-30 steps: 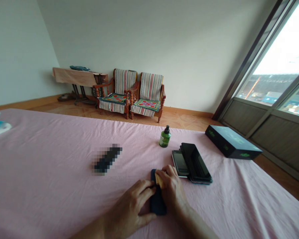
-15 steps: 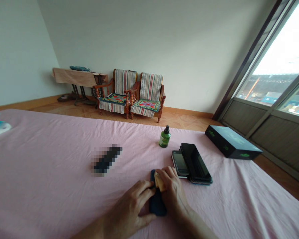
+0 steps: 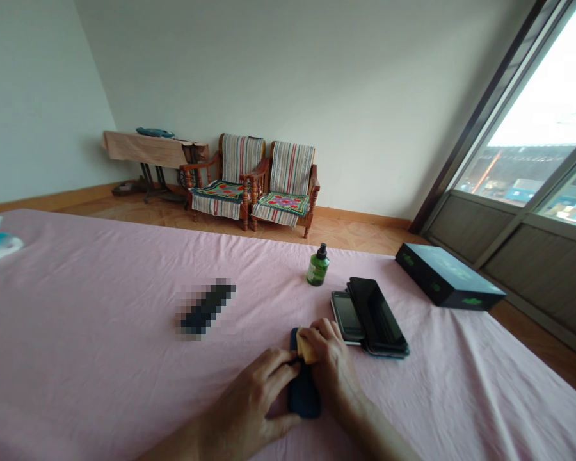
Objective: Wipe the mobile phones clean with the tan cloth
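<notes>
A dark blue phone (image 3: 304, 392) lies on the pink sheet in front of me, its far end pointing away. My left hand (image 3: 255, 396) grips its left side, with fingertips on the upper part and the thumb at the near end. In my right hand (image 3: 333, 365) is a folded yellow cloth (image 3: 307, 349), pressed flat against the phone's upper half. The right fingers are bent over the cloth and hide part of it. Just beyond that hand sit a small grey-screened device (image 3: 347, 316) and a larger black tablet-like device (image 3: 378, 317) overlapping it.
A green bottle (image 3: 317, 269) with a black top stands farther back on the sheet (image 3: 100, 333). To the right is a black box (image 3: 446, 275). A pixelated dark object (image 3: 207, 309) lies left of centre. Two wooden chairs (image 3: 283, 198) stand beyond the far edge.
My right hand and the cloth have shifted slightly up along the phone. The left hand keeps its hold in the same place.
</notes>
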`<action>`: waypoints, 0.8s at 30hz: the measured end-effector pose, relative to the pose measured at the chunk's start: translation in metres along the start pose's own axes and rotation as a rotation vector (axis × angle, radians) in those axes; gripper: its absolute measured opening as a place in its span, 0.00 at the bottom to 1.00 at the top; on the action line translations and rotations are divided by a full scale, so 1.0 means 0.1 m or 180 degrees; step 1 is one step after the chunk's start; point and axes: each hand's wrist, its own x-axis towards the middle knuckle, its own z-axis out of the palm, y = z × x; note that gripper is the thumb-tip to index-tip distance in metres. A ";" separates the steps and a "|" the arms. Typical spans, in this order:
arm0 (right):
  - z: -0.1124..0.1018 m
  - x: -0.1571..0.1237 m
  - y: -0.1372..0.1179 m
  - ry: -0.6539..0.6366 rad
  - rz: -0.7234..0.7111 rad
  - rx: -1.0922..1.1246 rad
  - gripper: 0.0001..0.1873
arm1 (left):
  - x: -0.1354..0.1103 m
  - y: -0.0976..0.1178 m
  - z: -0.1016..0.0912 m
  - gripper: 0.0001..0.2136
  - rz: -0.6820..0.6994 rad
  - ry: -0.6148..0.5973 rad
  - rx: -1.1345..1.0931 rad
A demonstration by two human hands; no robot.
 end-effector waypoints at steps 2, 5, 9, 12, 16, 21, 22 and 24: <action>-0.01 0.01 -0.02 -0.0030 0.0022 -0.0095 0.16 | 0.00 -0.01 0.01 0.29 0.0008 0.0010 0.0017; -0.04 0.03 -0.05 -0.0088 0.0044 -0.0187 0.14 | 0.00 -0.02 0.02 0.29 0.0021 0.0018 0.0039; -0.05 0.04 -0.05 -0.0127 0.0048 -0.0257 0.13 | 0.00 -0.03 0.03 0.28 0.0011 0.0035 0.0082; -0.05 0.05 -0.05 -0.0148 0.0030 -0.0333 0.12 | 0.00 -0.04 0.03 0.29 0.0007 0.0030 0.0096; -0.07 0.06 -0.07 -0.0241 0.0011 -0.0524 0.10 | -0.01 -0.04 0.04 0.29 -0.0004 0.0031 0.0089; -0.10 0.08 -0.11 -0.0302 -0.0084 -0.0483 0.10 | 0.00 -0.04 0.04 0.29 0.0007 0.0058 0.0092; -0.10 0.08 -0.12 -0.0305 -0.0100 -0.0466 0.10 | 0.00 -0.04 0.04 0.29 0.0016 0.0065 0.0093; -0.10 0.08 -0.13 -0.0309 -0.0120 -0.0435 0.10 | 0.01 -0.04 0.04 0.29 0.0021 0.0062 0.0100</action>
